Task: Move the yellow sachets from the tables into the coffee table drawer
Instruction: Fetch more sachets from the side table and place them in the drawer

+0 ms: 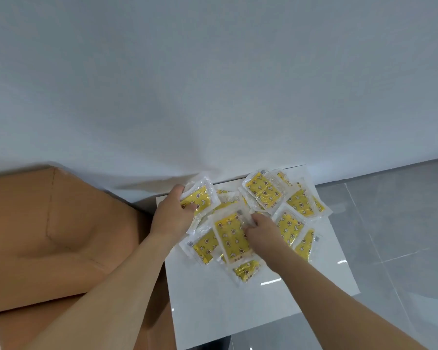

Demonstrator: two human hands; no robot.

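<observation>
Several yellow sachets in clear wrappers lie scattered and overlapping on a small white table (213,306) against the wall. My left hand (172,215) grips one sachet (199,198) at the pile's far left, lifted slightly. My right hand (262,232) pinches the right edge of a large sachet (232,237) in the middle of the pile. More sachets lie at the back right (263,192) and right (290,224). Another sachet (245,270) pokes out at the near edge. No drawer is in view.
A tan leather sofa (48,236) stands directly left of the table, touching its side. A white wall (213,84) fills the upper view. Grey glossy floor tiles (402,236) lie to the right of the table.
</observation>
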